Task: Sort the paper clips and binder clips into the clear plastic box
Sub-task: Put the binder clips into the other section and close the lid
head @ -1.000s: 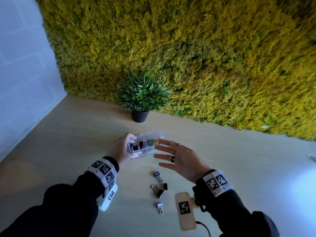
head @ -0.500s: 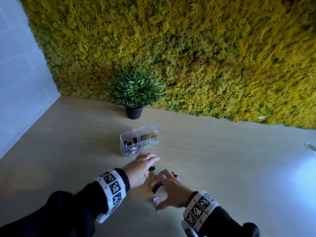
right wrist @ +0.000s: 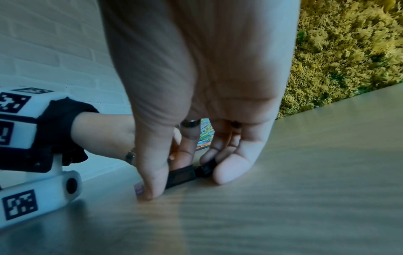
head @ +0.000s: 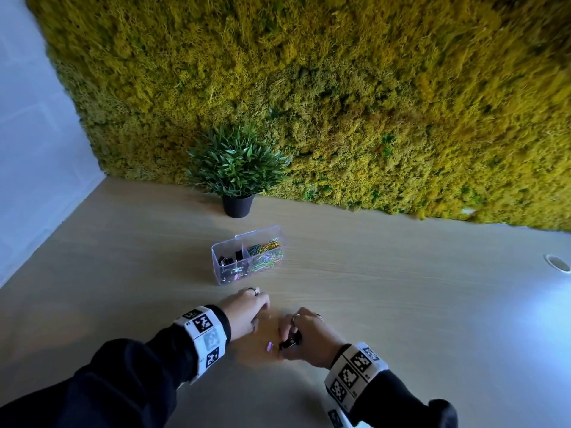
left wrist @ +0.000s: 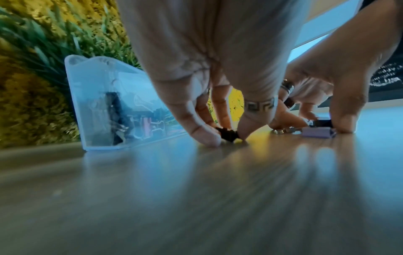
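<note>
Black binder clips are what both hands are picking off the wooden table, near its front edge. The left hand [left wrist: 209, 72] pinches a small black binder clip [left wrist: 227, 134] between thumb and fingertips, the clip touching the tabletop; the right hand [right wrist: 196, 86] closes thumb and fingers on a larger black binder clip [right wrist: 181, 176], with what looks like a second dark clip just behind it (blurred, so I cannot tell for sure). A lilac binder clip [head: 269, 346] lies loose between the two hands. Just beyond them, toward the back edge, stands the clear plastic box [head: 248, 256]: its left compartment holds binder clips, its right one the coloured paper clips [head: 267, 253]. The sorting looks nearly finished, judging by this; these last few binder clips remain outside. Anything under the palms is hidden. A potted plant [head: 238, 174] sits at the back edge against a moss wall [head: 370, 88].
</note>
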`<state>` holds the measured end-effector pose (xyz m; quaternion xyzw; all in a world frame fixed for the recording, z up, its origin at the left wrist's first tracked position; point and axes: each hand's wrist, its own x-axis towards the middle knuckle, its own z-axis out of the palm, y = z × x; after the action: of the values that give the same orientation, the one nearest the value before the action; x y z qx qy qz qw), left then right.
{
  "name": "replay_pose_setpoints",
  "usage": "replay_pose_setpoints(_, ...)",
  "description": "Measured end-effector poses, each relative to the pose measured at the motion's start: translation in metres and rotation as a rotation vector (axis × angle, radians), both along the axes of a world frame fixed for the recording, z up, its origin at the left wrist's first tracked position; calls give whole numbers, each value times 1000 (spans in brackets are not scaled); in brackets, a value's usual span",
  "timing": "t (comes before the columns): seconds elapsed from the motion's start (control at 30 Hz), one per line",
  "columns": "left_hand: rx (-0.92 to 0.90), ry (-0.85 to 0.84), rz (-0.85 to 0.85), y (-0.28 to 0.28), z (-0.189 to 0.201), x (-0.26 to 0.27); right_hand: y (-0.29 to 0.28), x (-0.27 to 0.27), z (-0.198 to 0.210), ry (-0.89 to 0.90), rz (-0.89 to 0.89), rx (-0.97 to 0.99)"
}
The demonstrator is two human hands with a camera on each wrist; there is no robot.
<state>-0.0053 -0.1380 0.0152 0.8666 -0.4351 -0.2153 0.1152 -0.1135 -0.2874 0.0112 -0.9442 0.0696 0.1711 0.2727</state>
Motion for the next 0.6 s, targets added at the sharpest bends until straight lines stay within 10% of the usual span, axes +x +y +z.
replay_pose_setpoints(0.27,-113,386,236,12,14,-6,3,1,3,-35,-30,-66)
replay_pose_setpoints(0.6,26,87,-99,1,3,-34,-11,-4,-1,-113,-129,-5)
